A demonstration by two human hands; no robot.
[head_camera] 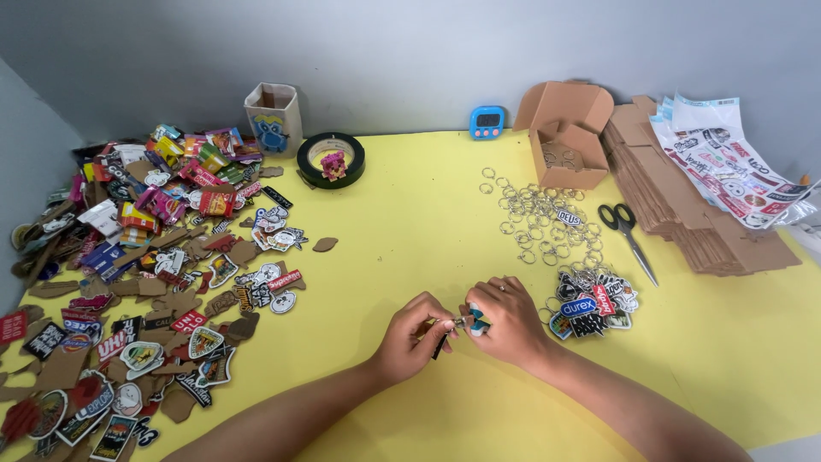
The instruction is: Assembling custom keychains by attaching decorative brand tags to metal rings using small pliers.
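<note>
Between the left hand (416, 335) and right hand (505, 321), both pinched shut on one charm (473, 321), a ring goes on; right lie finished charms (592, 301), beyond them loose rings (539, 218), left many cutouts (162, 282) undone.

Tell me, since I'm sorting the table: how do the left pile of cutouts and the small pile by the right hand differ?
The left pile is large, loosely spread, and mixes printed faces with plain brown backs; no rings show on it. The small pile is compact, near the loose rings, with metal rings among its pieces. Both lie on the yellow table and hold printed card cutouts.
</note>
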